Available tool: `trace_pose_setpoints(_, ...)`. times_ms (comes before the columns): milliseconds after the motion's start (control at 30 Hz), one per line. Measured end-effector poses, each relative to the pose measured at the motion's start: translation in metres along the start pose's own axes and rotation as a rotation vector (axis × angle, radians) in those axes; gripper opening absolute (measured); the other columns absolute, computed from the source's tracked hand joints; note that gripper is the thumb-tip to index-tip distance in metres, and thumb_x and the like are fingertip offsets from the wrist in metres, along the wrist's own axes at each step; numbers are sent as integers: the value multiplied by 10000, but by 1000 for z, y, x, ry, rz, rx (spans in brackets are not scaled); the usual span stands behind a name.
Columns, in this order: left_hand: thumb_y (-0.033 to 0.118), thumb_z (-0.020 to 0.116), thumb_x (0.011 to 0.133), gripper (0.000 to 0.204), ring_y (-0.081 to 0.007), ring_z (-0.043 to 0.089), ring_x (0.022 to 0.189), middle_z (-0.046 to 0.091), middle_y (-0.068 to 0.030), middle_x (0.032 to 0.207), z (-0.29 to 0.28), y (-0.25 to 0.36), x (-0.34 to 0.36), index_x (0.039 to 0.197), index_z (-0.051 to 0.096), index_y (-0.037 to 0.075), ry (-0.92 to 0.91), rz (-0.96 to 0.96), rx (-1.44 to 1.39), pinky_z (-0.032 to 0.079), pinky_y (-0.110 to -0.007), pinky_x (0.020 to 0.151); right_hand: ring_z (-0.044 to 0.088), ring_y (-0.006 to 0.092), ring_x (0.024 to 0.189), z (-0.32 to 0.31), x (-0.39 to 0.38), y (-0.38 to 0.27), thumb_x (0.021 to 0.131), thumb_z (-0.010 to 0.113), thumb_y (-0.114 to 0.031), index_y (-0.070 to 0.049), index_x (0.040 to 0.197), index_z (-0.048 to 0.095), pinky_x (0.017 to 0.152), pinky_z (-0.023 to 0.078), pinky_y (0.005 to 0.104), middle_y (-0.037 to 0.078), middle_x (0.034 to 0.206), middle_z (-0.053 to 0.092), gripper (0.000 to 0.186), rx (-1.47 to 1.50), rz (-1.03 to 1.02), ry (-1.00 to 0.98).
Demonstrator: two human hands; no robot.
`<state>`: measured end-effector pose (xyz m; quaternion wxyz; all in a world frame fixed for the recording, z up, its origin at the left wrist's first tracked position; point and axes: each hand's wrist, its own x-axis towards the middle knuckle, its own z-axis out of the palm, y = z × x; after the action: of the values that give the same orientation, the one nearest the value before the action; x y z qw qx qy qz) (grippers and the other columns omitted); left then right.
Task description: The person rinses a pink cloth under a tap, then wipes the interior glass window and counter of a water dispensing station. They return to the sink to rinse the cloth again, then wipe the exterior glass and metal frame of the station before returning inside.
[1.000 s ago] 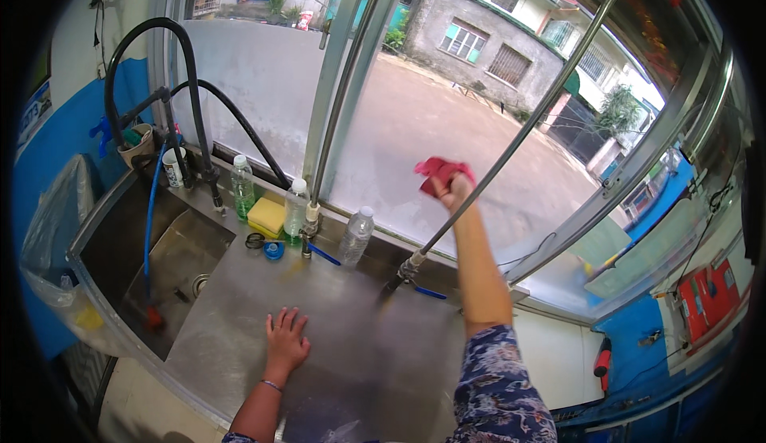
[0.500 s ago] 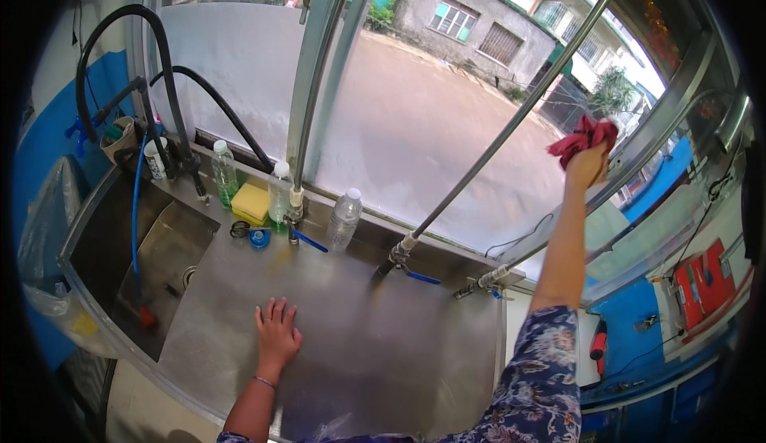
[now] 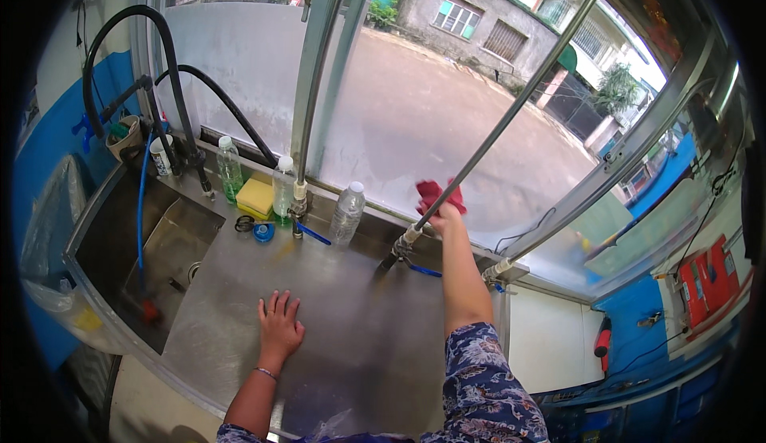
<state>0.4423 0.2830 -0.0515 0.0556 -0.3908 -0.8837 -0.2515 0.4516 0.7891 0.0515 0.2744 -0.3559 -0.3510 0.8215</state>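
Note:
My right hand (image 3: 443, 216) grips a crumpled red cloth (image 3: 435, 194) at the lower part of the large glass window (image 3: 431, 100), partly behind a slanting metal pipe (image 3: 511, 112). My left hand (image 3: 280, 325) lies with fingers spread on the stainless-steel counter (image 3: 343, 339), right of the sink basin (image 3: 163, 271). Along the counter's back stand a clear bottle (image 3: 347, 213), two bottles with green contents (image 3: 230, 172) and a yellow sponge (image 3: 255, 195), beside scissors (image 3: 244, 224) and a small blue item (image 3: 263, 233).
Black hoses (image 3: 163, 52), a blue tube (image 3: 142, 220) and cups (image 3: 163, 156) sit at the left. A plastic bag (image 3: 48, 228) hangs beside the sink. Valves with blue handles (image 3: 423, 270) line the back edge. A red case (image 3: 702, 279) and red-black tool (image 3: 602, 347) are at the right.
Over the last second my right hand swept the red cloth up and right across the glass, then back down and left near the pipe's lower part. My left hand stayed on the counter.

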Motion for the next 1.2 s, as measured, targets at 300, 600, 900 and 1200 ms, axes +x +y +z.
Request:
trace_pose_setpoints(300,182,617,745,512,-347,359,1366,467,-121,1387,0,1,1,1251,559,120,-6,-18,-31,208,-618,1137,666,225,661,30,-77,-153,916,514,-19,-18,1060,607,438,587,323,131,882,656,171,-163,-733,134)
trace_pose_setpoints(600,171,603,758,496,-345,352,1369,462,-124,1387,-2,-1,2,1248,554,116,-7,-25,-35,213,-613,1137,650,259,878,-26,-10,-32,841,734,-203,-48,1096,483,848,531,394,102,938,641,390,-735,-913,487)
trace_pose_setpoints(900,182,601,762,501,-350,351,1369,457,-129,1392,3,-1,-3,1255,548,113,27,-3,-12,219,-617,1133,613,416,1013,91,-103,-186,838,686,-276,-24,1258,485,879,491,471,271,1125,576,529,-920,-1404,802)
trace_pose_setpoints(1200,185,600,757,470,-353,368,1358,461,-121,1382,1,-1,-1,1221,555,122,20,-18,-21,220,-611,1133,590,365,934,146,-86,-114,895,633,-268,-31,1167,585,791,483,450,254,1092,571,364,-1414,-1642,181)
